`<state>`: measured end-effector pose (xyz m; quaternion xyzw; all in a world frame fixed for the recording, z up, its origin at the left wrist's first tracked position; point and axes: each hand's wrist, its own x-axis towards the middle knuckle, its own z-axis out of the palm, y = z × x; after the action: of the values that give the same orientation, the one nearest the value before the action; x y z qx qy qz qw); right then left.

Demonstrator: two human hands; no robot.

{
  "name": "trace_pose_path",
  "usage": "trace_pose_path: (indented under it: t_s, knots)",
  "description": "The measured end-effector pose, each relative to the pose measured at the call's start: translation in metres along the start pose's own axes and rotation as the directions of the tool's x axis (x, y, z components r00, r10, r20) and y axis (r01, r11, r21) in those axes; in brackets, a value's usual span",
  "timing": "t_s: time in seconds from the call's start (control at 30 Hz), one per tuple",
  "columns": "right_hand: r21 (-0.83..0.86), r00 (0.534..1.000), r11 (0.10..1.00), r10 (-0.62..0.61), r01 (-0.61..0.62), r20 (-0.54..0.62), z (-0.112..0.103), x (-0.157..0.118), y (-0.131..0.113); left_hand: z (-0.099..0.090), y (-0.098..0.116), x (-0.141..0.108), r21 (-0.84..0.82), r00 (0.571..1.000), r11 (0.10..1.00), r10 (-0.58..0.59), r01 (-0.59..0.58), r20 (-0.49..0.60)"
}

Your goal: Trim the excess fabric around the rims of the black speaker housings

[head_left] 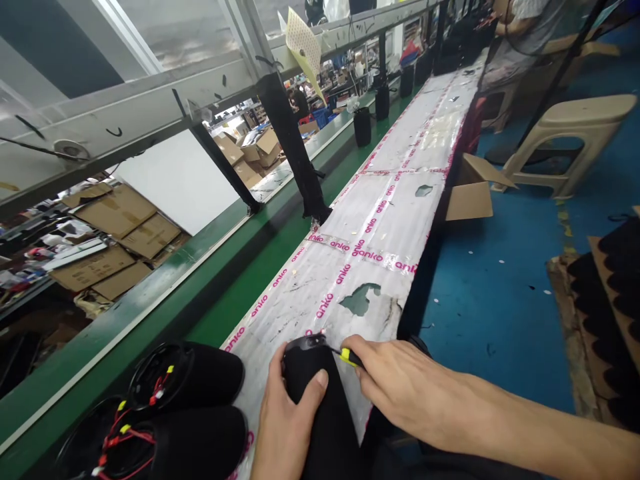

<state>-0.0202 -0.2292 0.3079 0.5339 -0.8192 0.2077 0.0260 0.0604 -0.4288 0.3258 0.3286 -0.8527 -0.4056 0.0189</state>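
Note:
My left hand is wrapped round a black fabric-covered cylinder, its thumb lying along the side. The cylinder leans over the bench, and its far end has a dark glossy cap. In my right hand is a screwdriver with a black and yellow handle. Its thin shaft reaches the edge of the cap; the tip's exact contact is too small to tell. To the left lie two more black cylinders, their open ends showing red wires with yellow tags.
A long bench covered in torn white printed film runs ahead, beside a green conveyor. Black posts rise between them. More cylinders stand farther along. At right are an open carton, a plastic stool and a seated person.

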Motion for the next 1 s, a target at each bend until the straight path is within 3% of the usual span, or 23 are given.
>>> trace_pose_path:
  t_s: [0.1,0.2,0.37,0.57,0.63,0.7,0.8,0.9,1.0]
  knots:
    - [0.042,0.994,0.995,0.087,-0.09,0.063,-0.006,0.011,-0.003,0.008,-0.001,-0.006,0.027,0.991,0.998,-0.052,0.056,-0.126]
    - [0.034,0.98,0.982,0.183,-0.186,0.08,-0.01,0.025,-0.002,0.015,0.0,-0.009,0.085,0.988,0.996,-0.026,0.04,-0.155]
    - [-0.101,0.986,0.986,0.142,-0.133,0.091,-0.015,0.039,0.004,0.023,0.006,-0.011,0.159,0.982,0.987,0.012,0.019,-0.187]
    - [-0.109,0.99,0.989,0.109,-0.099,0.09,-0.009,0.04,0.009,0.026,0.005,-0.007,0.114,0.983,0.993,0.037,-0.016,-0.179]
    - [-0.091,0.989,0.99,0.114,-0.105,0.098,-0.009,0.041,0.009,0.026,0.001,-0.004,0.021,0.984,1.0,0.006,-0.002,-0.177]
    - [-0.043,0.987,0.993,0.113,-0.109,0.117,-0.013,0.044,0.007,0.023,-0.005,-0.002,-0.186,0.99,0.982,-0.054,0.029,-0.134]
    - [0.003,0.987,0.994,0.11,-0.111,0.119,-0.022,0.051,-0.001,0.014,-0.008,-0.001,-0.472,0.993,0.881,-0.085,0.035,-0.084]
    - [-0.023,0.997,0.998,0.056,-0.055,0.049,-0.028,0.058,-0.012,0.004,-0.005,0.0,-0.439,0.97,0.892,-0.002,-0.108,-0.243]
    - [-0.049,1.0,0.999,-0.02,0.019,-0.024,-0.027,0.063,-0.021,-0.002,-0.001,0.0,-0.305,0.903,0.93,0.059,-0.205,-0.427]
